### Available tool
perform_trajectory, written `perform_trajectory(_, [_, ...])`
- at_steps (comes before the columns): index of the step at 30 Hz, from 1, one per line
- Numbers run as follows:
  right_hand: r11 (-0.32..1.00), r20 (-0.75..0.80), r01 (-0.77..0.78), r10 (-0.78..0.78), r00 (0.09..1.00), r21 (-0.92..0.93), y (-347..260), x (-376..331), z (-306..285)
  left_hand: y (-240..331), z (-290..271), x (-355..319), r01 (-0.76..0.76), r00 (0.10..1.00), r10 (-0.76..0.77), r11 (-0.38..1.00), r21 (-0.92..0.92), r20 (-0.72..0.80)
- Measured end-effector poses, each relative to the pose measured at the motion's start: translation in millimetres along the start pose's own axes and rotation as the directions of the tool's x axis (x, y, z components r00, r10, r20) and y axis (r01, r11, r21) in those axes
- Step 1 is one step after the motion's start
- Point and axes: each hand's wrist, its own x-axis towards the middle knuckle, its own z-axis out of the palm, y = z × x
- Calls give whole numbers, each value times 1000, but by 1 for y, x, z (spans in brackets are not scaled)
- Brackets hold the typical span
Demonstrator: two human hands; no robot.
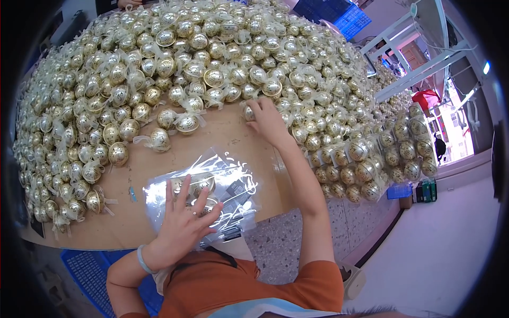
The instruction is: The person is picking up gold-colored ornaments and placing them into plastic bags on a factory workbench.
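Note:
My left hand [183,230] lies with fingers spread on a clear plastic bag [245,183] near the table's front edge. Gold ball ornaments [203,184] show through the film beneath and beside the fingers, and white slivers and a dark printed label show on it. Reaching out to the near edge of a large heap, my right hand [269,123] has its fingers curled round a gold ball ornament [248,112], partly hidden by them. The heaped gold ball ornaments [213,78] have cut-out patterns and pale sheer ribbons.
Packed gold balls in clear trays [366,170] are stacked at the table's right edge. The brown tabletop [238,138] shows between heap and bag. Blue crates [85,270] stand below left and at the back right. Another person's hand [130,3] appears at the far edge.

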Motion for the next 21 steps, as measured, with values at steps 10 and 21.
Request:
perform_trajectory(10, [-405, 47, 78, 289, 956, 911, -44, -143, -14, -5, 4, 21, -100, 995, 99, 992, -76, -22])
perform_trajectory(21, [-836, 275, -38, 137, 951, 548, -57, -194, -14, -4, 5, 22, -80, 996, 78, 996, -43, -45])
